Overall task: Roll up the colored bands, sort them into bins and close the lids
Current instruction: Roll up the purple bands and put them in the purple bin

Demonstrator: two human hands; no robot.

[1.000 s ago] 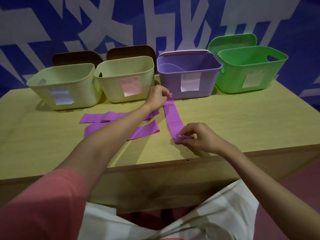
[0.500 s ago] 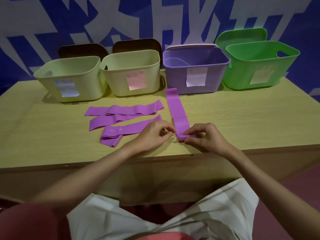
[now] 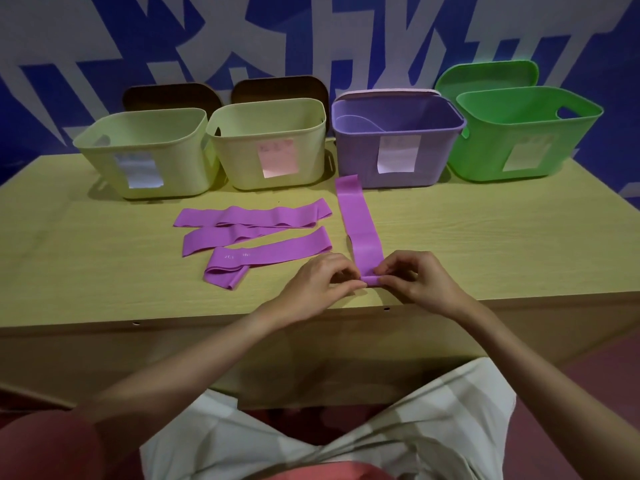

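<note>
Stretchy purple rubber, flat and matte, made up every band on the table. One long purple band (image 3: 358,223) lay lengthwise, running from just in front of the lilac plastic bin (image 3: 394,140) toward the near edge, its near end curled into a small tight roll. Three more loose purple bands (image 3: 256,237) lay crosswise to its left, overlapping, slightly wavy, the nearest one folded back at its left end.

Four smooth, round-cornered plastic bins stood in a row at the back: two pale yellow bins (image 3: 207,150), the lilac one, and a bright green bin (image 3: 519,133) with a cut-out handle. Each carried a paper label on its front wall. Dark brown lids (image 3: 225,95) leaned behind the yellow pair, and a green lid (image 3: 485,74) stood behind the green bin. All four bins were open.

Pale wood-grain laminate covered the table (image 3: 485,237), which sat against a blue wall (image 3: 311,39) painted with large white shapes.

Both forearms reached in from below. The left hand (image 3: 322,282) and right hand (image 3: 419,278) met at the rolled end, fingers curled, each pinching one side of the roll between thumb and fingertips.
</note>
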